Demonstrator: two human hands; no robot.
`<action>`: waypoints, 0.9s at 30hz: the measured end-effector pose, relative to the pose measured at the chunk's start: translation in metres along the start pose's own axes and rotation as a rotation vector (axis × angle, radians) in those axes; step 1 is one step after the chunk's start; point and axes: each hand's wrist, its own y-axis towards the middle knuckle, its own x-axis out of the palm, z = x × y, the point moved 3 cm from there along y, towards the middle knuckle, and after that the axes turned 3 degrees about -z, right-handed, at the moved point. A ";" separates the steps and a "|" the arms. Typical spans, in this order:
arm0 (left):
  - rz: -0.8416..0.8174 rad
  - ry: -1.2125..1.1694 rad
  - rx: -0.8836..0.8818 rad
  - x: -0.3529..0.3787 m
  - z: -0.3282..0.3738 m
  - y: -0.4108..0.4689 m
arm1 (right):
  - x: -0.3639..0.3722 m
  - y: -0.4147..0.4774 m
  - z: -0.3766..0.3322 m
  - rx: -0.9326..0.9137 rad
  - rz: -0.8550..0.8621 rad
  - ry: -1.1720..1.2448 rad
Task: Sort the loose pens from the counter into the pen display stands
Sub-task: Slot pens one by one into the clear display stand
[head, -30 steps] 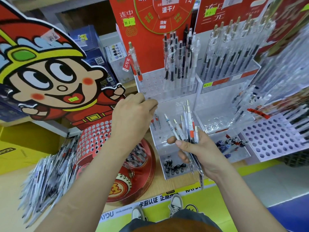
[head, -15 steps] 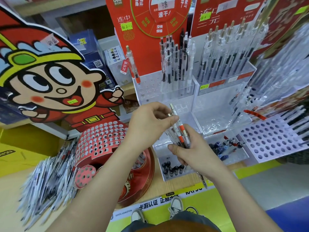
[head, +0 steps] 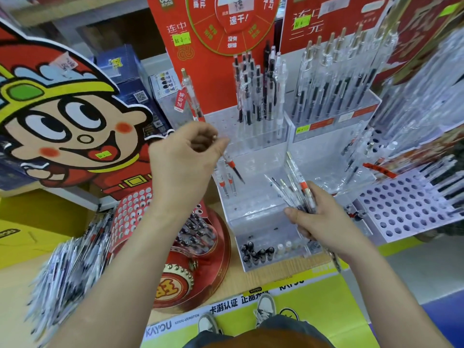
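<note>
Shop counter [head: 266, 275], clear tiered stand [head: 253, 212] at centre. Left hand [head: 180, 162] pinching one red-banded pen [head: 232, 167], tip down over mid tier. Right hand [head: 324, 222] clenched round pen bundle [head: 296, 189], just right. Step: slotting, prob. Next: align tip w/ free hole, lower straight. Loose pile [head: 67, 267] near left.

Wooden counter [head: 261, 273], grey floor [head: 416, 264].

The left hand [head: 180, 159] and right hand [head: 320, 219] are bare, forearms too. Bottom centre shows grey-and-white laced sneakers [head: 265, 308], dark grey trousers [head: 288, 326] and a rust-orange top [head: 253, 341].
</note>
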 end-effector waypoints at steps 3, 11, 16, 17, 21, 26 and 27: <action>-0.001 0.091 0.053 0.013 -0.008 -0.008 | 0.002 0.000 0.002 0.000 -0.001 -0.013; -0.093 0.348 0.229 0.029 -0.009 -0.011 | 0.006 -0.001 0.002 0.003 -0.019 0.014; -0.106 0.474 0.382 0.034 -0.013 -0.009 | 0.008 0.000 0.001 0.008 -0.022 0.093; -0.096 0.483 0.399 0.035 -0.014 -0.009 | 0.008 0.000 0.001 0.008 -0.028 0.110; -0.069 0.521 0.407 0.037 -0.016 -0.008 | 0.009 0.000 0.002 0.016 -0.045 0.133; -0.094 0.584 0.422 0.041 -0.015 -0.002 | 0.013 0.002 0.008 0.049 -0.057 0.156; -0.095 0.606 0.430 0.042 -0.015 -0.002 | 0.014 0.003 0.009 0.057 -0.058 0.155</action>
